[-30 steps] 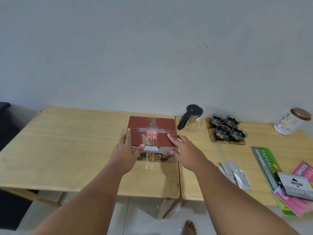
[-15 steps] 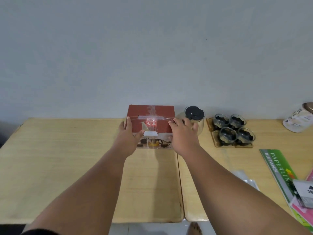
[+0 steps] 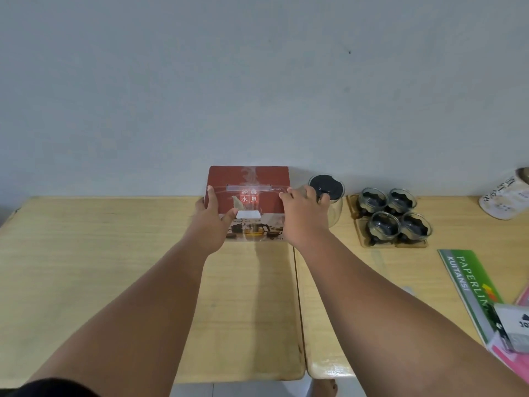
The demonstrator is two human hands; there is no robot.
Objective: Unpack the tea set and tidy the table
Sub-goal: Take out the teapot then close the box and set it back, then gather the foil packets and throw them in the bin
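A dark red tea set box (image 3: 248, 184) with white characters and a tape strip stands at the back of the wooden table (image 3: 100, 267), close to the wall. My left hand (image 3: 210, 224) grips its left side and my right hand (image 3: 303, 219) grips its right side. Just right of the box is a glass teapot with a black lid (image 3: 326, 187), partly hidden behind my right hand. Several glass cups (image 3: 393, 214) sit on wooden coasters further right.
A white jar (image 3: 506, 196) lies at the far right by the wall. A green receipt book (image 3: 469, 285), a pink book (image 3: 512, 353) and a small grey box (image 3: 512, 325) lie at the right edge. A seam splits the two tabletops.
Both hands have pushed the red box away from me to the back of the table, next to the wall. The view has shifted forward and down.
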